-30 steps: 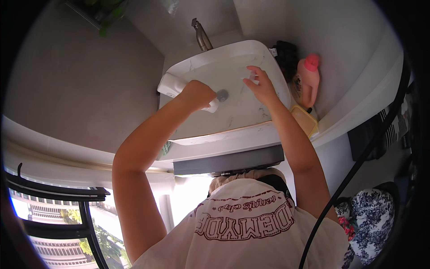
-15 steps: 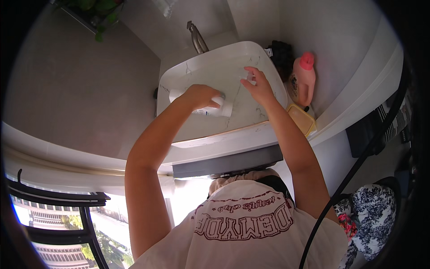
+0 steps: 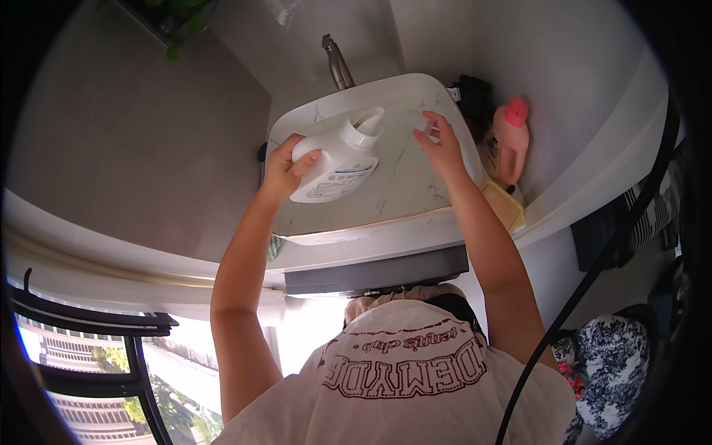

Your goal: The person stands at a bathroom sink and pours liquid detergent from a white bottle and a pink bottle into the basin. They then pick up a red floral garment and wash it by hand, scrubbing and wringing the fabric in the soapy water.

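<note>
A white jug-shaped detergent bottle [image 3: 335, 169] is tilted over the sink, its uncapped spout pointing up and to the right. My left hand [image 3: 285, 170] grips it at the handle, fingers wrapped round and thumb on top. To the right of the spout, my right hand [image 3: 446, 154] pinches a small pale cap [image 3: 429, 129] between thumb and fingers, apart from the bottle. The fingers partly hide the cap. Under both hands lies the white marbled sink [image 3: 404, 189].
A metal faucet [image 3: 338, 65] stands behind the sink. On the right are a pink bottle with a red cap [image 3: 512, 141], a yellow tray [image 3: 504, 209] and a dark bundle [image 3: 473, 104]. A black cable [image 3: 593, 278] runs down the right side.
My left hand has moved left and now has the bottle by its handle. The bottle, lying on its side before, is raised with its spout up. My right hand shifted slightly right, still pinching the cap.
</note>
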Motion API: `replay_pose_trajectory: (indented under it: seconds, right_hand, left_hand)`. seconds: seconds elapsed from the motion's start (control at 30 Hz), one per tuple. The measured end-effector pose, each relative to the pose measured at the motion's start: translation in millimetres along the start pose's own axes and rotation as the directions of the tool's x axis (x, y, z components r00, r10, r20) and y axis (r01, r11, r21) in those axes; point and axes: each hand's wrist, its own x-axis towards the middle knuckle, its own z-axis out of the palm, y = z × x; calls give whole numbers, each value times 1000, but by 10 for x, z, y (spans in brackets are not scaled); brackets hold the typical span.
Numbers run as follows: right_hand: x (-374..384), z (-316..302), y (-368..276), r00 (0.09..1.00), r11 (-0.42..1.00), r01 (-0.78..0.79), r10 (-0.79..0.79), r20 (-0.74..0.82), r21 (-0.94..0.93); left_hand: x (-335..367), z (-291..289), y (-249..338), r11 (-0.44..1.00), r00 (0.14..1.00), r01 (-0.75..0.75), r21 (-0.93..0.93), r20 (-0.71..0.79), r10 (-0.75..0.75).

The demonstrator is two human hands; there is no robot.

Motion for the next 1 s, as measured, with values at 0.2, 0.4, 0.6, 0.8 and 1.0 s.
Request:
replay_pose_trajectory:
  seconds: [0.2, 0.4, 0.6, 0.8, 1.0]
  right_hand:
    - [13, 15, 11, 999, 999, -31, 31, 14, -6]
    - [32, 15, 12, 999, 1000, -22, 22, 31, -2]
    - [28, 19, 19, 998, 1000, -14, 15, 54, -5]
    - [6, 17, 41, 999, 999, 33, -32, 38, -26]
    - [10, 45, -60, 999, 998, -4, 6, 38, -60]
  left_hand:
    - [-244, 46, -269, 998, 933, 34, -56, -355, -52]
    - [-282, 10, -363, 990, 859, -14, -143, -509, -62]
    - [-201, -58, -346, 988, 835, -32, -153, -547, -57]
    - [-131, 9, -167, 956, 714, -173, -236, -699, -43]
    - [-246, 143, -435, 974, 743, -61, -217, -662, -101]
